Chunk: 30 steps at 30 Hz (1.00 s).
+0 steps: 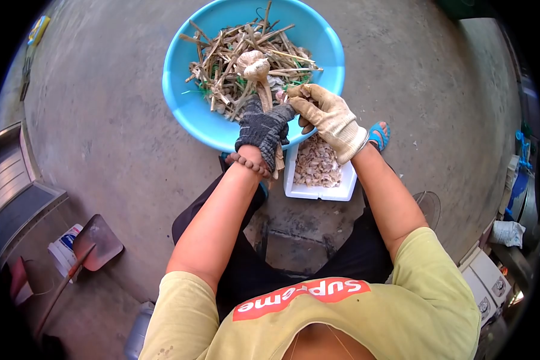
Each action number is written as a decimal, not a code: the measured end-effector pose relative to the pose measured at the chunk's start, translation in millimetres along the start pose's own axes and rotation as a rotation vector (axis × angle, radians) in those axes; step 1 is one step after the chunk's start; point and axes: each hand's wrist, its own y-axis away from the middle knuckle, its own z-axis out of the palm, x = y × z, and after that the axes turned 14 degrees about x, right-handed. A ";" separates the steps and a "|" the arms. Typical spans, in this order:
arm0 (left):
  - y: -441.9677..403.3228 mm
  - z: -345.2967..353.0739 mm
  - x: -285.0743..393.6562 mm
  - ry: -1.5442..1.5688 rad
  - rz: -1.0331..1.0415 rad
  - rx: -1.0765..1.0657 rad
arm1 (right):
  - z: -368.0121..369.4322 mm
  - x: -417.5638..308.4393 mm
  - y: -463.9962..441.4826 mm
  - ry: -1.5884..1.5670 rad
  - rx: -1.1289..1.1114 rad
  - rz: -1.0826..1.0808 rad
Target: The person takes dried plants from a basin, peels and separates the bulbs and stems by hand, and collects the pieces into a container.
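Observation:
My left hand [262, 129], in a dark grey knit glove, is closed round the dry stalks of garlic bulbs [256, 65], whose heads stick out above the fist. Close on its right is my right hand [326, 114] in a cream glove, with thumb and forefinger pinched together by a small pinkish clove [280, 95]; whether it grips anything is too small to tell. Both hands are over the near rim of a blue basin [180, 108] heaped with dry stalks [222, 66]. Below the right hand, a white foam box [336, 193] holds many loose cloves [318, 165].
A shovel [99, 243] and a white bucket [63, 255] stand at the lower left. My sandalled foot [379, 135] is right of the foam box. A round wire guard [427, 207] lies behind my right arm. Assorted items, including a silvery bag [508, 233], line the right edge.

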 end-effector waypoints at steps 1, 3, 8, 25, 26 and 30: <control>-3.0 -0.8 -6.8 0.000 -0.001 0.000 | -0.2 0.5 0.0 0.000 0.000 0.001; -6.6 -1.3 -14.9 -0.189 0.099 -0.012 | -1.3 2.5 0.0 -0.056 -0.022 0.006; -5.5 6.2 -7.6 -0.373 0.340 0.117 | 1.0 2.8 2.1 -0.001 -0.022 -0.014; 15.3 18.0 18.0 -0.420 0.245 0.132 | 0.5 14.2 5.3 0.477 0.127 -0.412; 14.0 17.8 16.7 -0.405 0.246 0.130 | 0.0 15.7 4.7 0.467 0.134 -0.430; 3.5 13.1 35.5 -0.321 -0.121 0.060 | -4.6 1.5 7.3 0.306 0.042 -0.219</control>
